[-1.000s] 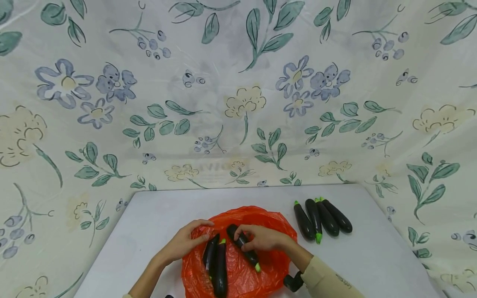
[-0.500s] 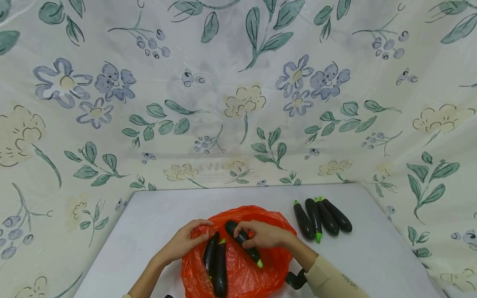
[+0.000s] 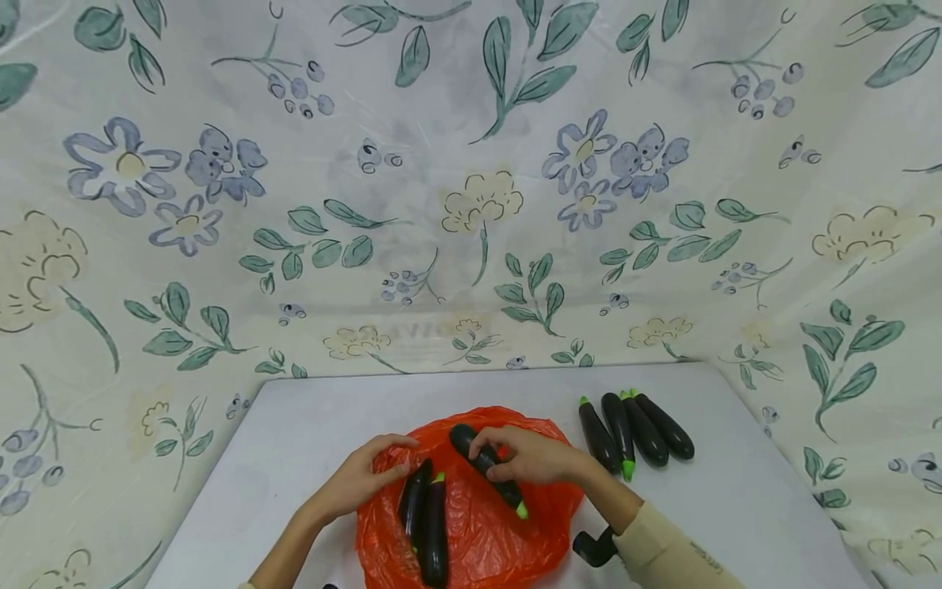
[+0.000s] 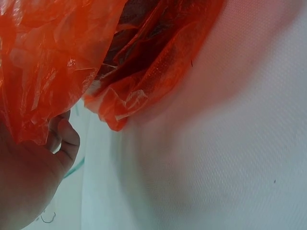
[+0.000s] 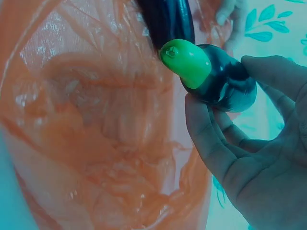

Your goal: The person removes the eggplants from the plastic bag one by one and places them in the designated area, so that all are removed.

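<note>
Eggplant (image 5: 221,79), long, glossy black and green-stemmed, is pinched mid-body, likely for balance, by the right hand (image 3: 533,454), closed to its thickness, over the crinkled red plastic bag (image 3: 486,546), whose edge the half-hidden left hand (image 3: 364,476) seems to pinch.

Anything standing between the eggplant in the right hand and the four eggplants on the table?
Only the right hand, gripping the eggplant, and the red bag's right rim lie toward the four eggplants; no other object shows between.
</note>
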Demonstrator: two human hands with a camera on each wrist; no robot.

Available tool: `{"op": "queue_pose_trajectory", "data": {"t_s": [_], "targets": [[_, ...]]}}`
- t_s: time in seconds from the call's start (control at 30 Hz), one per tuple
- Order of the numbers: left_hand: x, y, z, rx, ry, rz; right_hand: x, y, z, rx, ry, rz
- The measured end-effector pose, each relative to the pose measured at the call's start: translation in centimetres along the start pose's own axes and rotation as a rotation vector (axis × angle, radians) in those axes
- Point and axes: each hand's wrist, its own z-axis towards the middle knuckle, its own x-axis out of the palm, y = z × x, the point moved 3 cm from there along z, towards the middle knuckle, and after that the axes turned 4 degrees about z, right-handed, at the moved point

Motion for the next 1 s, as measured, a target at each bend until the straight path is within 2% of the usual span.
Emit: {"op": "queue_pose_trajectory", "data": {"t_s": [0.13, 0.43, 0.7, 0.8, 1.0], "targets": [[0.0, 0.1, -0.1, -0.006, -0.006, -0.005, -0.6, -0.4, -0.5, 0.009, -0.024, 0.025], [-0.2, 0.2, -0.4, 0.015, 0.007, -0.031, -1.6, -1.3, -1.8, -0.037, -0.043, 0.038], [-0.4, 0.2, -0.5, 0.048, 0.012, -0.062, -3.0, -1.5, -3.1, 0.011, -0.131, 0.031], [-0.3, 0.2, -0.4, 0.044, 0.01, -0.081, -3.4, -1.8, -3.5, 0.015, -0.146, 0.056], [-0.1, 0.2, -0.3, 0.02, 0.004, -0.053, -4.0, -2.7, -4.2, 0.026, -0.181, 0.119]]}}
